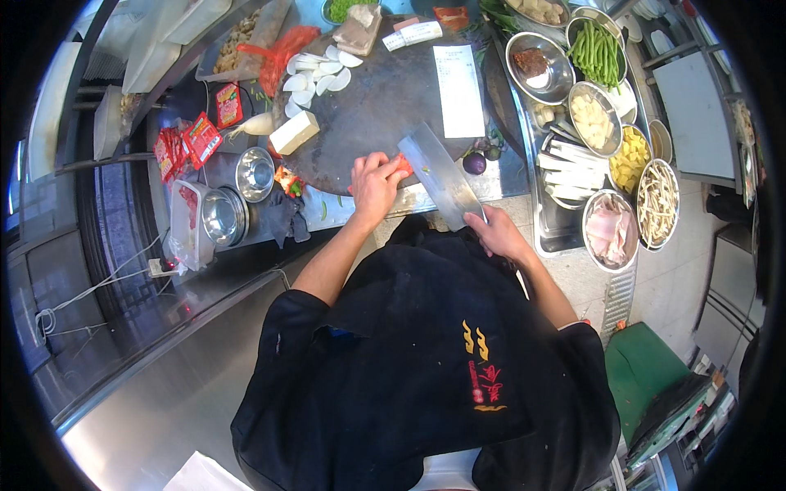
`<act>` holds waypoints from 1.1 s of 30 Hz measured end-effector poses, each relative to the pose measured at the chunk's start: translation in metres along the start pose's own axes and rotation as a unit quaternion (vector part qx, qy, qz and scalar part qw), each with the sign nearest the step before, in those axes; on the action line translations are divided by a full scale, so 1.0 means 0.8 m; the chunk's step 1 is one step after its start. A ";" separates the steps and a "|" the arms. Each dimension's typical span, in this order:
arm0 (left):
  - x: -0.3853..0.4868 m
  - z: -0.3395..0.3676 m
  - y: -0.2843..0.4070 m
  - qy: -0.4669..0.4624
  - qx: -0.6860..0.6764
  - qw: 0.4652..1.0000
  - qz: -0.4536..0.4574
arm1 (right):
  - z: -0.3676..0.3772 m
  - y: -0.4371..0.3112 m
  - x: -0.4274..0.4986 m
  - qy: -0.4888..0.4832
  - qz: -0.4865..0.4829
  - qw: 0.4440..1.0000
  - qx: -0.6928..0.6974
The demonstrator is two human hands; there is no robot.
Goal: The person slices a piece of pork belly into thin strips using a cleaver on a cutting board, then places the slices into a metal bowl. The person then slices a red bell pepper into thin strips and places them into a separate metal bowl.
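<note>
Near the front edge of a round, dark chopping block (381, 98), my left hand (374, 184) presses a red piece of food (404, 166), perhaps pepper or carrot, with its fingertips. Closed round the handle of a broad cleaver (442, 178) is my right hand (496, 232). The blade lies just right of the red piece, its far end over the block. Sliced white radish (316, 73) is spread at the block's back left. A pale rectangular block of tofu (295, 132) sits at its left edge. A printed paper slip (459, 92) lies on the right part.
On the right, a steel tray (556, 242) holds several bowls, among them green beans (594, 54), yellow cubes (629, 159) and sliced meat (610, 230). Steel bowls (224, 216), red packets (201, 140) and a dark cloth (287, 218) are at left. A purple onion (474, 163) lies beside the block.
</note>
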State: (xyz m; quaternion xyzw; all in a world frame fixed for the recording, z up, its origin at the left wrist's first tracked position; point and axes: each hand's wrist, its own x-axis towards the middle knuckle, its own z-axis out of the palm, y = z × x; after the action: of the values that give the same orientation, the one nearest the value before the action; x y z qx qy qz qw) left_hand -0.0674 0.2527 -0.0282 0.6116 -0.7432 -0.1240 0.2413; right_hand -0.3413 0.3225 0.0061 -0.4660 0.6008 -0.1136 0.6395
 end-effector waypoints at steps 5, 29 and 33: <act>-0.004 0.003 -0.003 0.009 0.003 1.000 0.008 | 0.003 0.007 0.012 -0.010 -0.017 0.999 0.032; -0.005 -0.004 -0.017 0.032 0.020 0.997 0.064 | 0.029 0.009 0.034 -0.051 -0.010 0.986 0.160; -0.006 -0.007 -0.019 0.029 0.008 0.996 0.086 | 0.033 0.012 0.037 -0.065 -0.040 0.980 0.181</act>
State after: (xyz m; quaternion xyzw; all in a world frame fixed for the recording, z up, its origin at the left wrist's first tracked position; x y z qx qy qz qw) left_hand -0.0507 0.2546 -0.0315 0.5508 -0.7865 -0.0793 0.2679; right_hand -0.3149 0.3189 -0.0246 -0.3721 0.5083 -0.2155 0.7461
